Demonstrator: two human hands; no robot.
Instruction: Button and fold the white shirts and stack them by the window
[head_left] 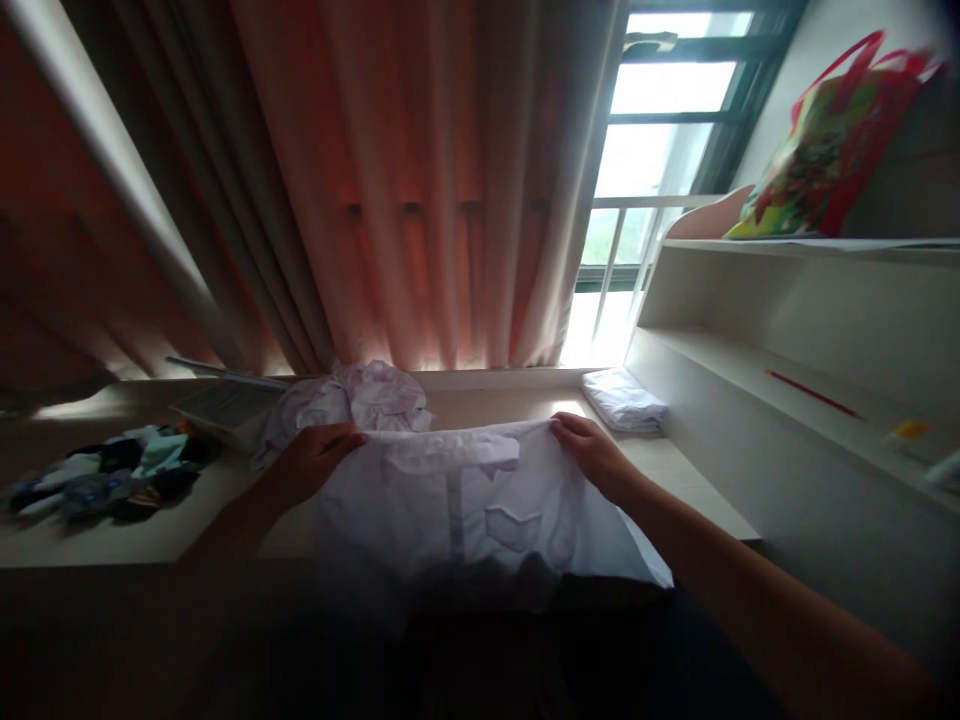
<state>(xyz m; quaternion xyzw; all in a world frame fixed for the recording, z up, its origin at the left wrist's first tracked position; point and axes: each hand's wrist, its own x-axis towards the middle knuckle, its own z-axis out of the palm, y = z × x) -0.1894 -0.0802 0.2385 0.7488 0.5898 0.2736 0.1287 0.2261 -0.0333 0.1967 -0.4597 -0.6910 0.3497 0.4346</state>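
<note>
A white collared shirt (420, 505) with a chest pocket hangs stretched between my two hands, above the near edge of the desk (480, 408). My left hand (322, 455) pinches it at one shoulder, fingers closed on the cloth. At the other shoulder, my right hand (589, 450) grips the fabric in the same way. The collar lies along the top between them, and the lower part of the shirt drops into shadow. Just behind my left hand sits a crumpled pile of white clothes (367, 395). Beyond my right hand lies a folded white garment (622, 398).
On the left of the desk are a heap of socks (112, 470) and a box-like thing with a raised lid (225, 400). Shelves (750, 350) on the right hold a red pencil (814, 392) and a colourful bag (825, 150). Curtains (420, 180) hang behind, beside a window (660, 150).
</note>
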